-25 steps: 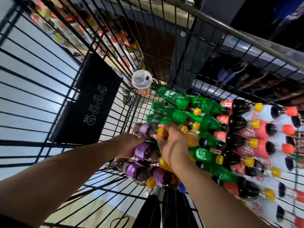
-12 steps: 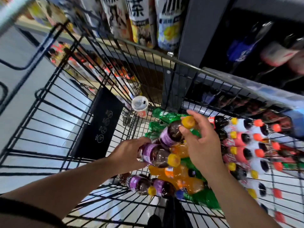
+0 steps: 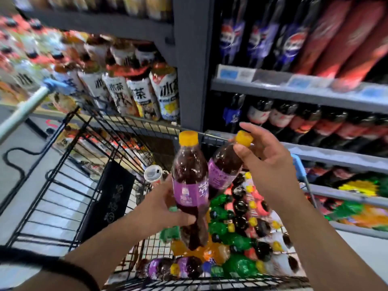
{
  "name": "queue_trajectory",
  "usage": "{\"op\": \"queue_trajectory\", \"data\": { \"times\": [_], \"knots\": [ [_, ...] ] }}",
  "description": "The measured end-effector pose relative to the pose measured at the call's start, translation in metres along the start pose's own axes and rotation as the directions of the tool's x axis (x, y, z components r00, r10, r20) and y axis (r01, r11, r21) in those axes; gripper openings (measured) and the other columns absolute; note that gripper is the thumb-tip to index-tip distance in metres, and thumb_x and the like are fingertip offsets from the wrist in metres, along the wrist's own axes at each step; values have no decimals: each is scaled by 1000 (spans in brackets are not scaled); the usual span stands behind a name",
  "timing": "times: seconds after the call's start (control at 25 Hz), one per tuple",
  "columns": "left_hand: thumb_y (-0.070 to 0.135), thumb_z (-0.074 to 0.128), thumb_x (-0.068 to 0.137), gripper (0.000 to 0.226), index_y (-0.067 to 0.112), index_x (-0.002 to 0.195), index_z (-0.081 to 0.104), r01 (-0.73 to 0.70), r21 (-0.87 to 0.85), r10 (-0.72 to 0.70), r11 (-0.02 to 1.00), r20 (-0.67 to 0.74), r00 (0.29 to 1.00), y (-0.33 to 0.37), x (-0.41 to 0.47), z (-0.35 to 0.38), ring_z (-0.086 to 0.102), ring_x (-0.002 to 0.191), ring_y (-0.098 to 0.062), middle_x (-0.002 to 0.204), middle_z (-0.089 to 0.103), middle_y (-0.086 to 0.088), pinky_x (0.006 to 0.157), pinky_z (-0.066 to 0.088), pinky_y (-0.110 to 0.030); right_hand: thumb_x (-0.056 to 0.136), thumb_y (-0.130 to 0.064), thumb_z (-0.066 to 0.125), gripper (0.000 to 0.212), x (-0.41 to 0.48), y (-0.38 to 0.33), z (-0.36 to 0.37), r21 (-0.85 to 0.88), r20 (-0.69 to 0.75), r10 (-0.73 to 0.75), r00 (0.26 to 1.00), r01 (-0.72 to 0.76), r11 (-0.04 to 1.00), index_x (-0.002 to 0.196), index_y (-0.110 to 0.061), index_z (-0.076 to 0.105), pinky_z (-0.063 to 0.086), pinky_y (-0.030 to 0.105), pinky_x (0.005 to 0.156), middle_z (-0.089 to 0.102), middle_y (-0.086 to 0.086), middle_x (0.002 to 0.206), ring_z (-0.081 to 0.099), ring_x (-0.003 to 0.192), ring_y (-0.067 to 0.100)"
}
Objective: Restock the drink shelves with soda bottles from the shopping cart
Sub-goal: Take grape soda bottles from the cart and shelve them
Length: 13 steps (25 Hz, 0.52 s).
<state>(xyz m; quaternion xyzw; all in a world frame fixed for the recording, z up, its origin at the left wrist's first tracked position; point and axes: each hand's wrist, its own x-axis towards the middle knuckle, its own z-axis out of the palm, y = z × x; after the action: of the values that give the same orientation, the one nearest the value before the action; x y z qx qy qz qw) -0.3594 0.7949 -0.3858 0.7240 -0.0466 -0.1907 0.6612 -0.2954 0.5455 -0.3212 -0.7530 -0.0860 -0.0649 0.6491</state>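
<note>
1. Left bottle (image 3: 189, 177): full grape soda, upright at centre. The left hand (image 3: 161, 208) wraps its lower body, fingers curled round the label.
2. Right bottle (image 3: 223, 164): tilted toward 1 o'clock, touching the first. The right hand (image 3: 270, 164) pinches its neck under the yellow cap (image 3: 243, 138), other fingers spread.
3. Handling: probably weighty, with smooth, slick plastic. The neck pinch looks less secure than a body grip.
4. Room: shopping cart (image 3: 136, 120) rim at 12 o'clock. The cola shelves (image 3: 294, 87) at 2 o'clock look crowded, and any gaps are unclear.
</note>
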Motion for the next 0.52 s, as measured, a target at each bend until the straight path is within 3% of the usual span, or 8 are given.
{"op": "queue_trajectory", "data": {
  "times": [0.08,0.2,0.32,0.36,0.44,0.52],
  "knots": [
    [23,90,51,61,49,102,72,29,-31,-26,999,114,993,22,1,13,72,99,-6,104,77,11,81,55,-23,93,-22,74,36,-5,-21,-8,7,-34,-18,999,18,1000,122,-43,68,52,14,81,75,-13,107,69,93,2],
    [18,84,48,70,24,115,65,63,-57,-47,996,240,970,44,-1,29,71,102,-6,104,77,13,80,55,-20,92,-24,75,32,-16,-45,-16,-16,-78,-20,997,19,1000,120,-38,70,53,14,73,75,-11,101,68,82,3],
    [18,80,46,76,17,117,51,32,-62,-12,998,301,953,63,-6,44,71,99,-2,101,77,15,77,55,-20,92,-19,74,28,-27,-65,-26,15,-162,30,986,-28,1000,117,-29,72,59,39,68,75,10,98,67,78,30],
    [18,80,45,77,15,117,52,30,-52,-12,998,310,951,68,-7,48,71,99,-4,100,77,13,77,55,-21,92,-18,74,26,-30,-71,-31,31,-192,51,980,-46,998,116,-28,72,58,40,63,74,15,97,64,74,34],
    [16,81,43,77,10,118,62,23,-70,1,997,320,947,80,-7,60,69,104,-19,102,77,1,82,55,-33,92,-16,74,23,-36,-81,-43,85,-244,78,967,-59,995,112,-26,74,53,26,57,77,6,93,66,69,18],
    [12,79,44,66,16,109,75,-25,-137,73,990,354,932,86,-6,74,70,97,-23,99,76,-6,83,56,-36,91,-19,75,20,-41,-91,-55,114,-271,87,959,-58,992,109,-29,76,58,26,70,78,-3,96,73,82,14]
  ]
}}
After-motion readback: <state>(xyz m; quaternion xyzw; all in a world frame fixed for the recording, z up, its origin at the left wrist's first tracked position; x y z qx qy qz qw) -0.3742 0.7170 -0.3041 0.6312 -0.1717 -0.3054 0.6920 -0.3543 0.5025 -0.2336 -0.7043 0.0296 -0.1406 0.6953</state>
